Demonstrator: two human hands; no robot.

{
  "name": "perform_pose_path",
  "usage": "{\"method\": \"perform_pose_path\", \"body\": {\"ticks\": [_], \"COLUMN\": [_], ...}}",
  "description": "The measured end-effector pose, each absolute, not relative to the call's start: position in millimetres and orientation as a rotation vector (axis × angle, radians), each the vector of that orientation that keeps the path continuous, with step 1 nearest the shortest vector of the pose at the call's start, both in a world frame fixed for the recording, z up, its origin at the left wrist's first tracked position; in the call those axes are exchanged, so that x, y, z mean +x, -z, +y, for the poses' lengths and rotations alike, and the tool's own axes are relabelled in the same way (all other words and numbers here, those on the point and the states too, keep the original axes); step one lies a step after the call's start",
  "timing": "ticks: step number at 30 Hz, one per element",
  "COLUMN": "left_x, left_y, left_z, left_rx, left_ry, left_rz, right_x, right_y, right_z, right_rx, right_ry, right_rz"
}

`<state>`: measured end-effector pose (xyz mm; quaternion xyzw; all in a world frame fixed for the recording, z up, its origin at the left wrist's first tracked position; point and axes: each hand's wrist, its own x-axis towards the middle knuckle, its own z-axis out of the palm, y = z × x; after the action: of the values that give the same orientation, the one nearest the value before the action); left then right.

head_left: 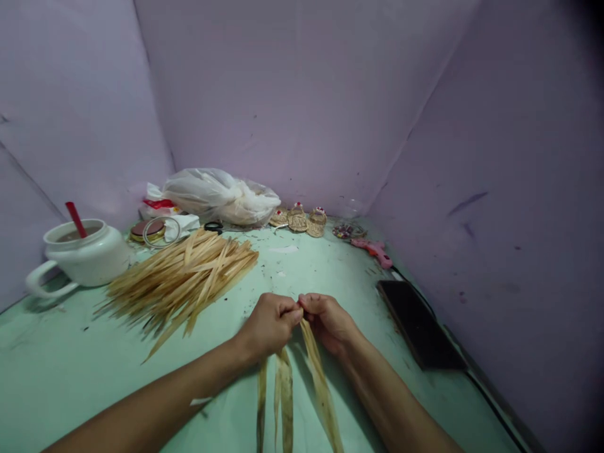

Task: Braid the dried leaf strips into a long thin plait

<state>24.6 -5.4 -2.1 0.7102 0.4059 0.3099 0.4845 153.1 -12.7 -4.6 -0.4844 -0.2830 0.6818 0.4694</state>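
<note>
We note two hands meeting low over a green tabletop, working the upper ends of some dried leaf strips. The left hand is curled, thumb pressed down on the strips; the right hand pinches narrowly at the same spot, fingertips almost touching the left's. One tail hangs between the hands, others below the left, all trailing towards us. We judge the step to be joining or folding ends; just what the fingertips do is too small to tell. The next move seems to call for a snug left pinch and a fine right one, tails untangled. Containers: at left, a white mug holds brownish liquid and a red stick. At the back, a translucent plastic bag bulges with pale contents we cannot identify. Between mug and hands lies a loose bundle of strips.
</note>
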Motion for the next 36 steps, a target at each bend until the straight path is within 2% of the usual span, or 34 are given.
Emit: {"method": "perform_pose_path", "body": {"ticks": [3, 9, 15, 19, 24, 36], "left_x": [24.1, 27.8, 28.8, 29.9, 27.8, 18.2], "left_y": [-2.9, 1.3, 5.6, 7.8, 9.2, 7.0], "left_z": [-7.8, 2.5, 3.3, 4.2, 6.7, 8.4], "left_rx": [1.749, 1.492, 1.454, 1.404, 1.359, 1.272], "left_ry": [-0.815, -0.891, -0.856, -0.826, -0.737, -0.576], "left_rz": [0.944, 1.122, 1.209, 1.276, 1.286, 1.211], "right_x": [153.1, 142.7, 142.1, 145.5, 145.8, 150.8], "right_y": [0.5, -5.3, 9.7, 13.5, 13.5, 43.6], "right_z": [-13.7, -19.0, -13.7, -10.1, -9.4, -0.5], "right_rx": [-1.088, -1.077, -1.324, -1.341, -1.442, -1.362], "right_ry": [-1.775, -1.621, -1.224, -1.095, -1.110, -1.197], "right_rz": [-0.676, -0.779, -1.240, -1.454, -1.435, -1.481]}}
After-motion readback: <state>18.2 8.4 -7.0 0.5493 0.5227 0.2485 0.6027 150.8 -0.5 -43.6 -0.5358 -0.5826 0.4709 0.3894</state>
